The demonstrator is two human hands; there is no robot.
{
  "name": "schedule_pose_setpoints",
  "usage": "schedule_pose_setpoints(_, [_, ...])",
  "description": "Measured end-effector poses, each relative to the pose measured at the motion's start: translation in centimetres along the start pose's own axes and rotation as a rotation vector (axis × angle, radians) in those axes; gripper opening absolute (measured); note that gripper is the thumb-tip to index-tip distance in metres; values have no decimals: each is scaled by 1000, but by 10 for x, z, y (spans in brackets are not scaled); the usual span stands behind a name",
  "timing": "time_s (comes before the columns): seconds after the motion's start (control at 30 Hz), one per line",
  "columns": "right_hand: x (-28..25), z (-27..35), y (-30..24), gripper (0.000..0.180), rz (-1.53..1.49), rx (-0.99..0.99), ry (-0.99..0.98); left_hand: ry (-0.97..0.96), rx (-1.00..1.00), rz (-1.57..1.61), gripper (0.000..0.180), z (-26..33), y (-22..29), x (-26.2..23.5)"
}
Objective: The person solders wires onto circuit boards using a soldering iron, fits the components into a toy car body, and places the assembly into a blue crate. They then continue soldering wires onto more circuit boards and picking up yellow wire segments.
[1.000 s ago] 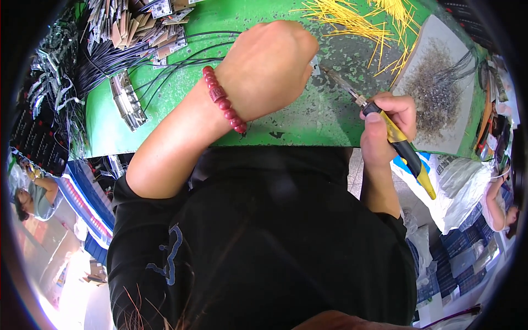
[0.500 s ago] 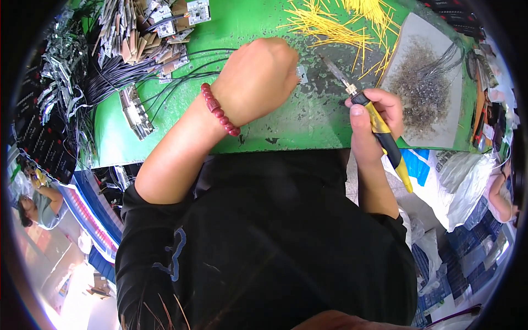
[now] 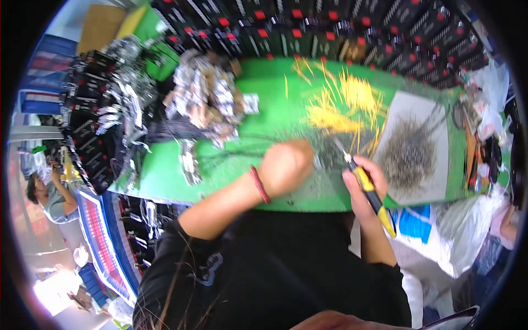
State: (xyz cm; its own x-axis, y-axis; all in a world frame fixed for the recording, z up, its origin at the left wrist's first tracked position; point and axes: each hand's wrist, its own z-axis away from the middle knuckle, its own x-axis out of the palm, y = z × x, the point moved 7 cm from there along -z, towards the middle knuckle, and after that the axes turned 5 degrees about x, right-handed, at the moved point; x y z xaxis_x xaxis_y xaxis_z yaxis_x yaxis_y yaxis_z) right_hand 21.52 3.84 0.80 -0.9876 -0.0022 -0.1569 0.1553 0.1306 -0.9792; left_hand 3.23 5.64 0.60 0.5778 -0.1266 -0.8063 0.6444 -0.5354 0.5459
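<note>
On the green table [image 3: 275, 110], the left hand [image 3: 286, 166] is clenched over black wires [image 3: 231, 154] while the right hand [image 3: 363, 184] grips yellow-handled pliers [image 3: 369, 190]; steady wire, small bites work best.

Whatever is pinched by the left hand [image 3: 287, 166] is hidden beneath it. Beside it, the pliers' [image 3: 367, 187] tips are blurred, and their grip is covered by the right hand [image 3: 364, 187].

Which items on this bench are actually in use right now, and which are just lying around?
In use:
- right hand gripping a yellow-handled tool
- left hand, fist on the green mat

Lying about:
- yellow wire pieces
- grey sheet with dark wire clippings
- metal connector pile
- black cables
</note>
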Motion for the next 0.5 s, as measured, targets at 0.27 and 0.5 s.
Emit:
schedule_pose_setpoints(0.27, [-1,0,18,30,-4,-132,-27,359,-89,174,12,-24,-26,-140])
schedule_pose_setpoints(0.5, [13,-15,19,31,2,-145,-51,1059,-293,48,57,-42,-170,-323])
